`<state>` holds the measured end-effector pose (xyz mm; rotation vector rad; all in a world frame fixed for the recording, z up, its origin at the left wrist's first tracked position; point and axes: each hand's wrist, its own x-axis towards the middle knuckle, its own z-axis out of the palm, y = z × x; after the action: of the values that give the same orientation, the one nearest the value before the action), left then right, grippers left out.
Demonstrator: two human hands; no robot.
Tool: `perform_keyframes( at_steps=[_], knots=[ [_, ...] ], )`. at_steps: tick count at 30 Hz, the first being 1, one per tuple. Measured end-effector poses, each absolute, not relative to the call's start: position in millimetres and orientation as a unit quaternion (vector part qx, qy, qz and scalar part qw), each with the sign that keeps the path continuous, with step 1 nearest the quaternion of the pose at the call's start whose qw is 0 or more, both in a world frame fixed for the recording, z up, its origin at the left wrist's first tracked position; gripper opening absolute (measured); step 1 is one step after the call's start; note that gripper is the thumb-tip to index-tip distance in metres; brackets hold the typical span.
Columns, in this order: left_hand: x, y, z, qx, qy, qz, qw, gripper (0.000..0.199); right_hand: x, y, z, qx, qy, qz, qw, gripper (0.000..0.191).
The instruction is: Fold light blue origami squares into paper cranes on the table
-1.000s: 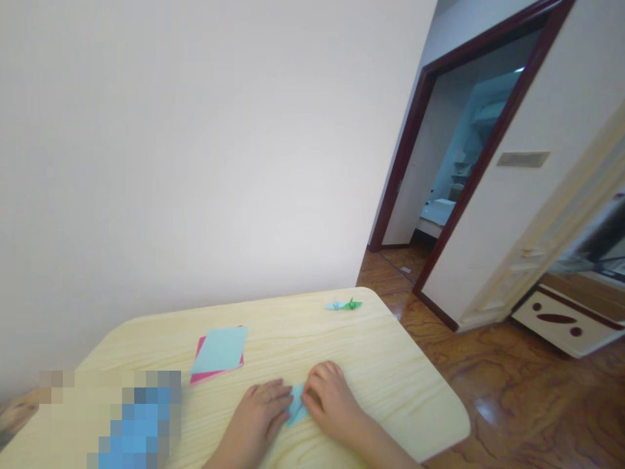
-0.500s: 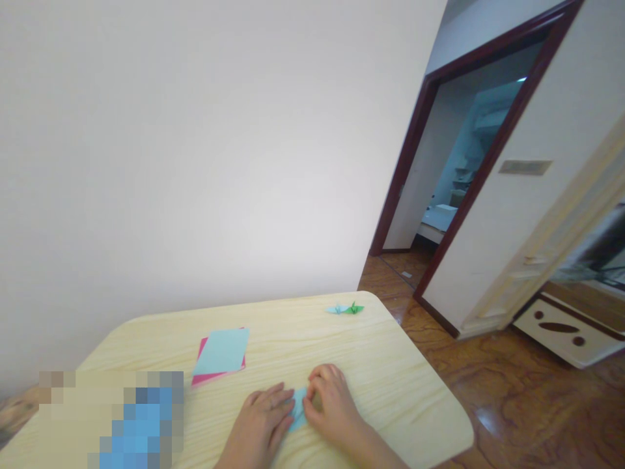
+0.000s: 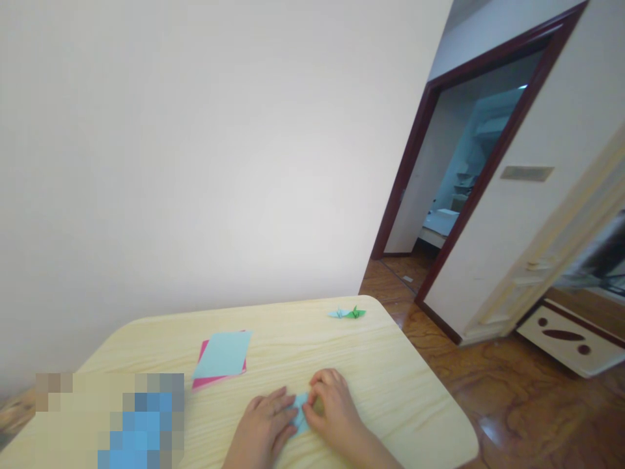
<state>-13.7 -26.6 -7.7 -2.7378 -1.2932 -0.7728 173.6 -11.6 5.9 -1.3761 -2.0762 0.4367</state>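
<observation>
A small folded piece of light blue paper (image 3: 301, 422) lies on the wooden table between my hands. My left hand (image 3: 267, 423) rests flat on the left part of the paper with its fingers stretched out. My right hand (image 3: 334, 409) pinches the paper's right edge between thumb and fingertips. Parts of the paper are hidden under the fingers, so its exact fold cannot be made out.
Left of my hands lies a stack of blue and pink paper sheets (image 3: 223, 355). A pale blue origami crane (image 3: 338, 314) and a green one (image 3: 356, 313) sit near the far right edge of the table (image 3: 410, 391). A pixelated patch covers the lower left.
The view has shifted slightly, so everything sits a little lower. My hands stay on the blue paper, the right fingers drawn a bit closer together at its edge.
</observation>
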Motion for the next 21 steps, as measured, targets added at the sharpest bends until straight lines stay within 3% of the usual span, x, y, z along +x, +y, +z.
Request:
perform_keyframes(
  at_steps=[11,21],
  knots=[
    [-14.5,-28.5,-11.5,-0.906,-0.363,-0.203,0.078,0.022,176.0,-8.3,6.8,-0.516,-0.788,0.176,0.284,0.007],
    [-19.2,-48.2,-2.1,-0.926,-0.370,-0.069,0.013,0.058,177.1,-8.0,12.9,-0.515,-0.793,0.180,0.271,0.007]
  ],
)
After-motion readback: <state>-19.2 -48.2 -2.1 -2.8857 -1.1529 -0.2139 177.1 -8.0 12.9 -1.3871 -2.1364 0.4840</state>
